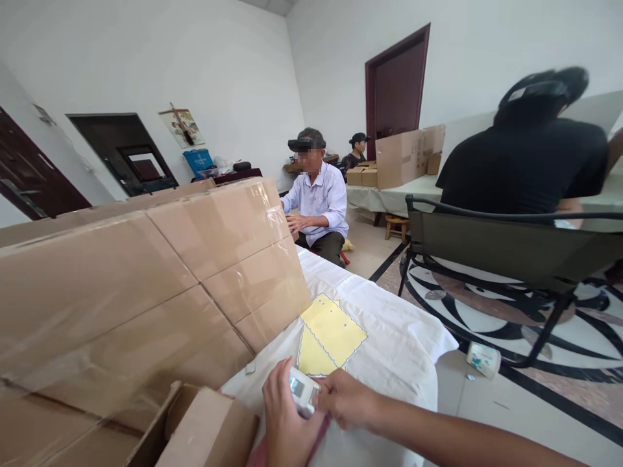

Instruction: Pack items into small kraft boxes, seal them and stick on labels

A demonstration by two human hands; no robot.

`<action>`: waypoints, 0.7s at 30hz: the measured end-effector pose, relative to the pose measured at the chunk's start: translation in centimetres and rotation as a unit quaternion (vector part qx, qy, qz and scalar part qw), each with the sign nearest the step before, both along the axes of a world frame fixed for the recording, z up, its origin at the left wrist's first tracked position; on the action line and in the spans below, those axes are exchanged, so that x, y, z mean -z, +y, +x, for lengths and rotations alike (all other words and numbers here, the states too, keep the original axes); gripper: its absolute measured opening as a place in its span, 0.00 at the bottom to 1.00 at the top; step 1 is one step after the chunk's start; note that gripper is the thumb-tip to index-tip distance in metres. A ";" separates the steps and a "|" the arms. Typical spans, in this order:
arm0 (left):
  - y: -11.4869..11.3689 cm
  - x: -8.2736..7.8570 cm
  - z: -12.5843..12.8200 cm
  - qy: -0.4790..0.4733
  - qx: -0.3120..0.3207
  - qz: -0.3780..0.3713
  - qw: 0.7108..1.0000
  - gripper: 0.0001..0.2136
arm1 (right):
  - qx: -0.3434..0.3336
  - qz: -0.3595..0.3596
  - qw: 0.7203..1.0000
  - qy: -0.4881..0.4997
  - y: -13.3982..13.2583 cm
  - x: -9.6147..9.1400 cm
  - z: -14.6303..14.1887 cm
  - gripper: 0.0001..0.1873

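Holding a small white gadget over the near part of the counter, we use both hands. Our left hand wraps around its left side, with the fingers curled on it. Our right hand pinches its right end with bent fingers, but we cannot tell if a tiny part is caught there too. The gadget has a little gray screen on top.

Just past it, two yellow cards with wavy edges lie on the white cloth, one partly on top of the other. A tiny pale scrap lies to the left of our hands. Under our hands we see something red, but we cannot tell what it is.

On the left stands a big wall of brown cardboard, and near us is a smaller brown box.

Across the far end of the counter, a person in a light shirt sits down low. On the right, a person in black has their back to us, beyond a dark green chair. A paper cup lies on the floor to the right of our counter.
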State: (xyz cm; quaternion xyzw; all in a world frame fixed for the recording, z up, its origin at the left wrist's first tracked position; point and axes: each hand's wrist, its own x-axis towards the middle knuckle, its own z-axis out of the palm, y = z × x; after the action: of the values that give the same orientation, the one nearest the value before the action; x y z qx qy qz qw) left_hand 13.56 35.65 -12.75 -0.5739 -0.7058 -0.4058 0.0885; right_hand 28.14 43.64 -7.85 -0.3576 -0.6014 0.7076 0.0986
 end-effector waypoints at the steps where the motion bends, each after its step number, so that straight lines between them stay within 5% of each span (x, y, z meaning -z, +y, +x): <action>1: 0.1 0.0 0.1 -0.004 -0.001 0.003 1.000 0.33 | 0.001 -0.003 1.000 -0.001 0.0 0.1 0.0 0.21; 6: -0.2 -0.6 0.0 -0.049 0.017 0.015 0.999 0.32 | 0.001 -0.027 0.999 0.024 0.0 -0.1 0.3 0.22; 12: -0.9 -1.5 -1.2 -0.195 0.115 0.006 0.974 0.26 | 0.013 -0.031 0.999 -0.020 -0.2 -1.1 0.6 0.22; 17: 0.5 -1.9 -1.6 -0.314 0.053 0.021 0.948 0.17 | -0.002 -0.035 0.998 -0.049 -0.3 -1.9 0.6 0.19; 21: 1.5 -1.1 -2.4 -0.359 0.042 0.018 0.932 0.19 | 0.040 0.027 0.998 -0.040 -1.2 -1.3 0.0 0.17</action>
State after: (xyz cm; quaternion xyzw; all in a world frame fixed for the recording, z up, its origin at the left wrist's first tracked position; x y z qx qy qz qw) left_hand 11.12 37.12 -11.66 -0.4171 -0.6587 -0.6006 -0.1775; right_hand 28.16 42.49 -6.59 -0.4069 -0.6090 0.6715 0.1126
